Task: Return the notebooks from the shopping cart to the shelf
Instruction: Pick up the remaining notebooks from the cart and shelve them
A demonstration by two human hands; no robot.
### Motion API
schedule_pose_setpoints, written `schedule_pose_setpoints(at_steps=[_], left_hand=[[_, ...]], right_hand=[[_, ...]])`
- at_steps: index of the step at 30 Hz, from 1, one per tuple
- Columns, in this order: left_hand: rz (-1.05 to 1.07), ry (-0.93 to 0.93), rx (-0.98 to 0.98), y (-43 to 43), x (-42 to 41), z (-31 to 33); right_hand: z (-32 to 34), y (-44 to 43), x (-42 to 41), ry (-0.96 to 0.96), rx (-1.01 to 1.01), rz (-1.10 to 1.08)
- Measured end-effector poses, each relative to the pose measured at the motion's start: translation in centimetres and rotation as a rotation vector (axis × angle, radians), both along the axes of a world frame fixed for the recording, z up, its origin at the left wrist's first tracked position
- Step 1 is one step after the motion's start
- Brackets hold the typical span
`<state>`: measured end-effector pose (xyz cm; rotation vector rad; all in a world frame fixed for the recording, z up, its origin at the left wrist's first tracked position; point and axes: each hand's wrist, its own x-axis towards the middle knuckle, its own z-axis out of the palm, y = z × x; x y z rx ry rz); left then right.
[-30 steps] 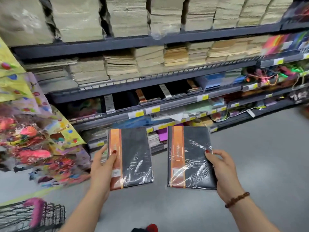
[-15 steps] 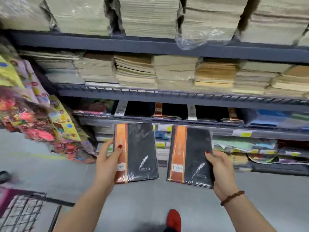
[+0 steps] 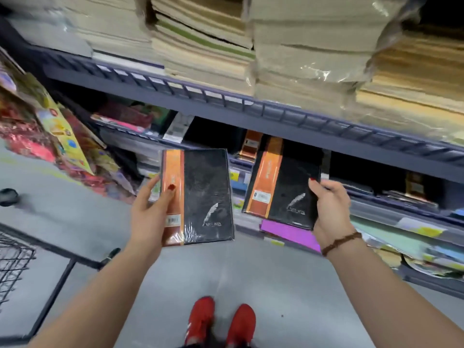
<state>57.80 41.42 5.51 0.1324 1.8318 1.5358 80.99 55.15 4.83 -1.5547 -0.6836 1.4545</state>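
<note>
I hold two shrink-wrapped black notebooks with orange spine bands. My left hand (image 3: pixel 150 212) grips the left notebook (image 3: pixel 203 197) by its spine edge, thumb on the cover. My right hand (image 3: pixel 330 209) grips the right notebook (image 3: pixel 283 187) by its right edge, tilted toward the shelf. Just behind it, the dark shelf level (image 3: pixel 288 121) holds more of the same notebooks (image 3: pixel 251 146) lying flat. The wire shopping cart (image 3: pixel 15 262) is at the lower left.
Stacks of wrapped paper pads (image 3: pixel 301 59) fill the shelf above. Colourful packets (image 3: pixel 57 136) hang at the left. Lower shelves hold coloured paper, including a purple sheet (image 3: pixel 288 232). My red shoes (image 3: pixel 221 320) stand on the grey floor.
I have stepped closer to the shelf and the view tilted down. The right notebook has moved forward toward the shelf level with matching notebooks; the left notebook stays held in front.
</note>
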Motion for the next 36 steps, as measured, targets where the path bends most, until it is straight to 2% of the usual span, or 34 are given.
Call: schedule_pose_setpoints(at_steps=[10,15,19,22,25,31,34,36], left_hand=[[-0.014,0.055,0.086,3.6,-2.6,-4.0],[-0.065,0.069,0.126,3.9,-3.3,-5.3],[-0.091,0.068,0.148,3.9,-3.3,-5.8],[-0.092,0.077,0.155,4.1,-3.6,-5.6],[-0.085,0.089,0.169,4.4,-4.0,-5.3],[-0.104,0.095,0.185,4.9,-4.6,-4.5],[-0.122,0.064,0.211,5.5,-4.2,-4.0],[-0.137,0.038,0.223,5.9,-3.8,-3.8]], right_hand=[[-1.7,7.7,-4.8,-0.045,0.297,0.028],[-2.6,9.0,-5.2,-0.155,0.079,0.145],[-2.9,8.5,-5.9,-0.290,0.226,0.149],[-3.0,8.9,-6.4,-0.291,0.192,0.084],[-3.0,9.5,-6.8,-0.372,0.137,0.138],[-3.5,9.6,-7.0,-0.590,0.259,0.175],[-3.7,9.4,-6.8,-0.603,0.275,0.163],[-3.1,8.1,-6.3,-0.566,0.380,0.106]])
